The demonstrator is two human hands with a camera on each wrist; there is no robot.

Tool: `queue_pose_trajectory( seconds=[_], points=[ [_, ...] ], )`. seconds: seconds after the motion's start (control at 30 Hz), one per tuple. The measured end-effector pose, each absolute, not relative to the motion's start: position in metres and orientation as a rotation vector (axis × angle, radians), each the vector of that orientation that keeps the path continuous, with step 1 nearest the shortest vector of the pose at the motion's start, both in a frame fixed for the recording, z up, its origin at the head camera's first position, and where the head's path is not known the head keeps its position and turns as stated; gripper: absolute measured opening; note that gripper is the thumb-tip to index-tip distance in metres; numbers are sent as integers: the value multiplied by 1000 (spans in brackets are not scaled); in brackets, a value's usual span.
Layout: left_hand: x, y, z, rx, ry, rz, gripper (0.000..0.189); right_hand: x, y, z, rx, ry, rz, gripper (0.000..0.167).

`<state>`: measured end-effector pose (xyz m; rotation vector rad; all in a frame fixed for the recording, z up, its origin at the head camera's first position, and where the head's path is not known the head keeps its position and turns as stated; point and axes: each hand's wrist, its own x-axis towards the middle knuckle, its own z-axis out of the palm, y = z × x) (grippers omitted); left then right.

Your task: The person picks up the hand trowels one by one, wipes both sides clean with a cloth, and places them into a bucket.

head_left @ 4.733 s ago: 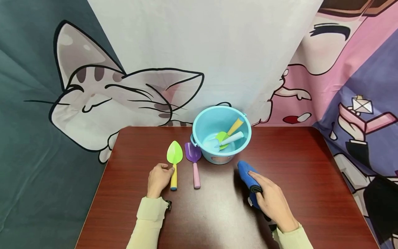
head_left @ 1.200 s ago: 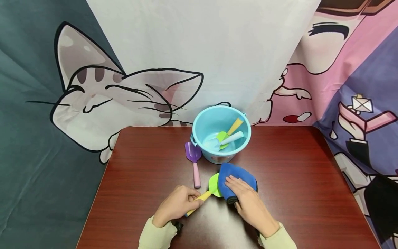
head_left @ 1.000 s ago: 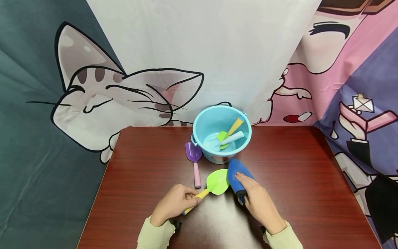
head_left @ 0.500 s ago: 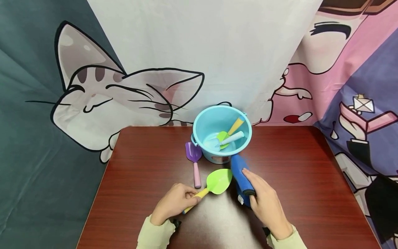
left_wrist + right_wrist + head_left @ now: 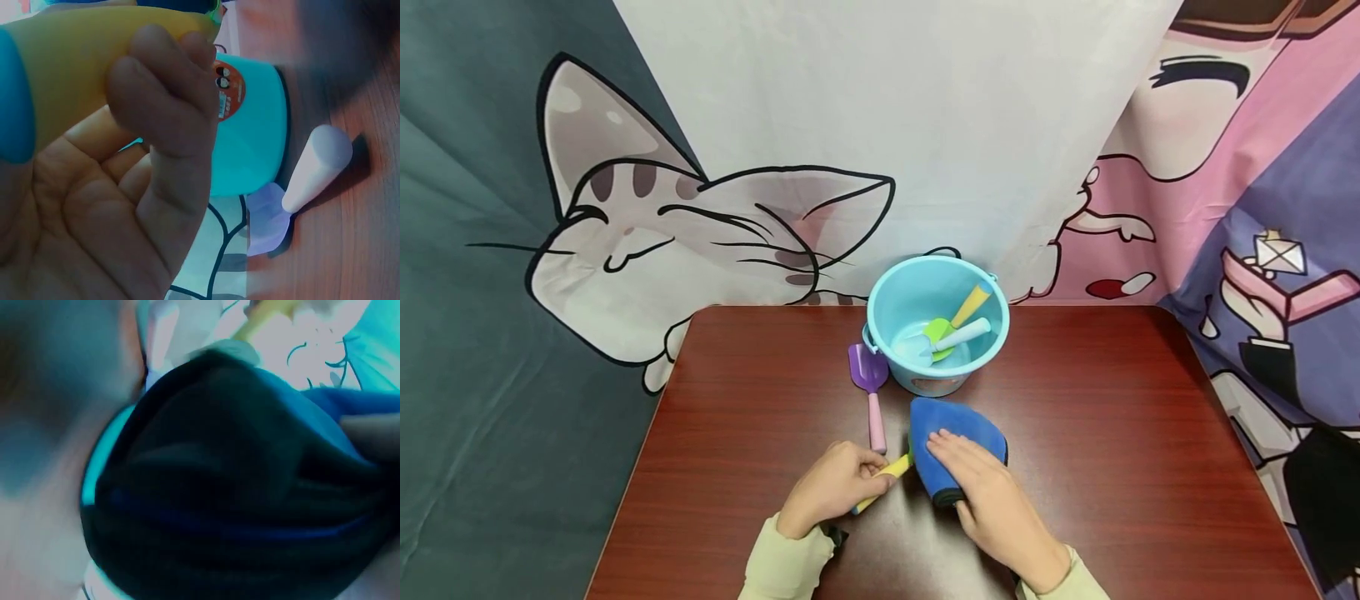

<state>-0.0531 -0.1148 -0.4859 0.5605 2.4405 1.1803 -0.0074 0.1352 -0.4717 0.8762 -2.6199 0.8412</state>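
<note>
Table (image 5: 715, 467): L hand (image 5: 831, 487) grips shovel handle (image 5: 880, 481); R hand (image 5: 992, 504) presses cloth (image 5: 955, 433).

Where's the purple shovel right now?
In the head view the purple shovel lies flat on the table, just left of the blue bucket. Its pink handle points toward the left hand, apart from it.

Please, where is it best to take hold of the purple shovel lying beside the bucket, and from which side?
Probably by its pink handle, coming from above at the near end. The purple shovel lies flat with its blade against the bucket, so that end is crowded, while the handle has bare table to its left.
</note>
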Motion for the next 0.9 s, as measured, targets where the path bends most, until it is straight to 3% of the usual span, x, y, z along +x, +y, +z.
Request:
queue_pose_trajectory(
  seconds=[0.23,0.6,0.9],
  points=[
    [-52,-112,-484,590,2385,1211,7,-7,128,-484,967,-2789,760,75],
    [-50,-113,-486,601,2392,1212,5,-9,130,-489,837,-2798,716,67],
    [-50,-119,-485,572,2399,1183,4,-20,144,-497,705,-2762,722,69]
  ],
)
